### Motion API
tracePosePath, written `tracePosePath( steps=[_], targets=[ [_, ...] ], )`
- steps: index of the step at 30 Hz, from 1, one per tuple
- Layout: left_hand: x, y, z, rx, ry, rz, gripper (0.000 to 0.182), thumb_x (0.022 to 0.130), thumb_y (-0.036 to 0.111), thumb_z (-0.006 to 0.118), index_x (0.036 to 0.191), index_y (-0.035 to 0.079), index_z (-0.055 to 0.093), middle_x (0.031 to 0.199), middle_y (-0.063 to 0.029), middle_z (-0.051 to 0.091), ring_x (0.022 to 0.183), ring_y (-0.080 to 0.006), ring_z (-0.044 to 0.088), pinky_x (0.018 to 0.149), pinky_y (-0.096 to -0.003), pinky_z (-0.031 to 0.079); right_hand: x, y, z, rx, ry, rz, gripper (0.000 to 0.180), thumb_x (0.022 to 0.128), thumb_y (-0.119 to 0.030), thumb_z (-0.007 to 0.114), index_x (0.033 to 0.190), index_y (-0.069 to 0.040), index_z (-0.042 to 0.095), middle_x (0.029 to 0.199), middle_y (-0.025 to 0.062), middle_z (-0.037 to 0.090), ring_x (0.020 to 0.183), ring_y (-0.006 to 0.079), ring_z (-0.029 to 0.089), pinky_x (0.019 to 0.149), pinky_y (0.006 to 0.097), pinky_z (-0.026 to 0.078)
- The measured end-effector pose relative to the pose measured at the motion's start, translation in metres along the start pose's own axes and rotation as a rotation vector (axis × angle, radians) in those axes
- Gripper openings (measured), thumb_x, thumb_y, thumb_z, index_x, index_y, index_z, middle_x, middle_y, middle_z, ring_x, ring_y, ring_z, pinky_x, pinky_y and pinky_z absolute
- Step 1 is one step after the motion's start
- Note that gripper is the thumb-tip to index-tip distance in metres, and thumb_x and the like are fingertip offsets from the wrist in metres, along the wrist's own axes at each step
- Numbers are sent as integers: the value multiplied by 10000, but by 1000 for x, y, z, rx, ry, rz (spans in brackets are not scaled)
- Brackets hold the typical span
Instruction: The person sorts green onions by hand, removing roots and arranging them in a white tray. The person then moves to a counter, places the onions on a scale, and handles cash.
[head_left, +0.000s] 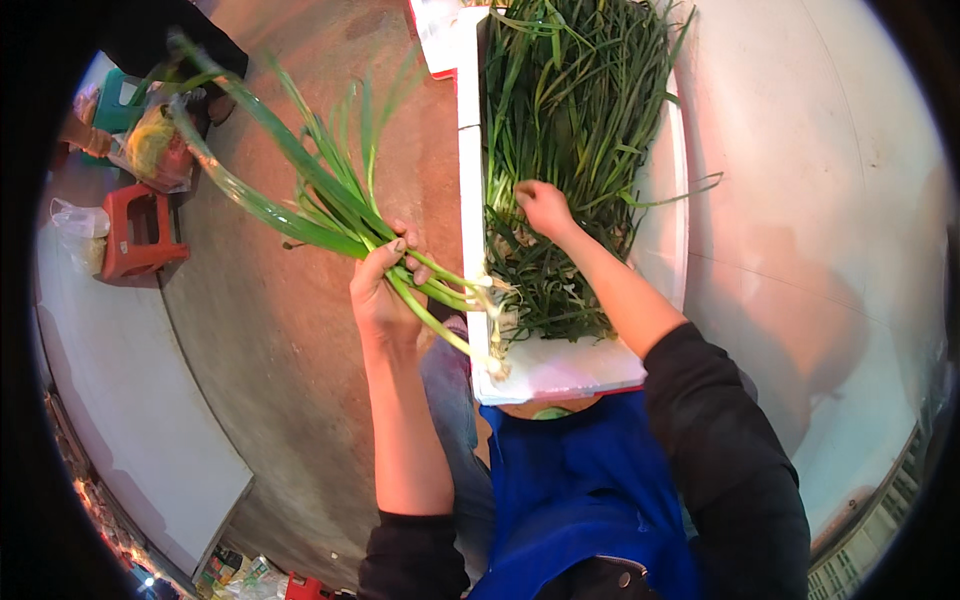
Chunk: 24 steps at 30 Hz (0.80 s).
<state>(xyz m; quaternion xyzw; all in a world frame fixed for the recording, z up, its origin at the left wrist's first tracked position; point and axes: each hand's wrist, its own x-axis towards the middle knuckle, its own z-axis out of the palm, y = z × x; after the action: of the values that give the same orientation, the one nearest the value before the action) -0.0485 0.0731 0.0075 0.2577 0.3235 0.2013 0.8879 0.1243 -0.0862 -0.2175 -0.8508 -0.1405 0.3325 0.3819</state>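
Note:
A bunch of green onions (334, 202) is held in my left hand (390, 277), its leaves pointing up and to the left. The white root ends of the bunch reach over the left rim of a white foam box (472, 225). Inside the box lies a thick pile of long green leafy stalks (577, 112), with shorter green pieces and roots nearer to me. My right hand (544, 208) is above the left part of the pile, its fingers curled; whether it pinches something is not clear.
Left on the floor stands a red plastic stool (142, 232) with a clear plastic bag (82, 232) beside it. Above it are a teal stool (116, 112) and another person's hand (86, 139) near a filled plastic bag (154, 146). Right of the box is a pale flat surface (795, 187).

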Motion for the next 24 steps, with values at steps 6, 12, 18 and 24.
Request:
tracePosePath(
  steps=[6,12,18,24],
  targets=[
    [10,-3,3,-18,46,-52,210,834,20,535,1037,-18,498,789,-67,508,640,-138,474,566,-270,419,84,-25,61,572,176,281,422,820,-69,553,1230,30,578,1189,181,631,1127,297,582,943,341,437],
    [14,-8,9,10,48,-52,147,832,37,559,970,0,524,790,-58,539,698,-154,527,637,-279,451,31,-56,-3,477,10,71,332,922,-136,621,1196,46,574,995,64,645,819,143,582,733,313,461],
    [13,-21,22,158,-17,-47,119,863,48,583,968,11,540,810,-86,608,686,-169,590,617,-277,469,-53,-113,-123,679,-139,-190,213,944,-170,595,1110,-41,630,899,-35,639,743,49,551,685,218,443],
    [15,-43,36,353,-63,-67,83,878,71,612,924,15,573,753,-85,640,563,-128,557,522,-256,432,-122,-96,-160,681,-157,102,194,922,-202,631,1080,-88,630,928,-44,621,842,53,581,724,219,447]
  ],
)
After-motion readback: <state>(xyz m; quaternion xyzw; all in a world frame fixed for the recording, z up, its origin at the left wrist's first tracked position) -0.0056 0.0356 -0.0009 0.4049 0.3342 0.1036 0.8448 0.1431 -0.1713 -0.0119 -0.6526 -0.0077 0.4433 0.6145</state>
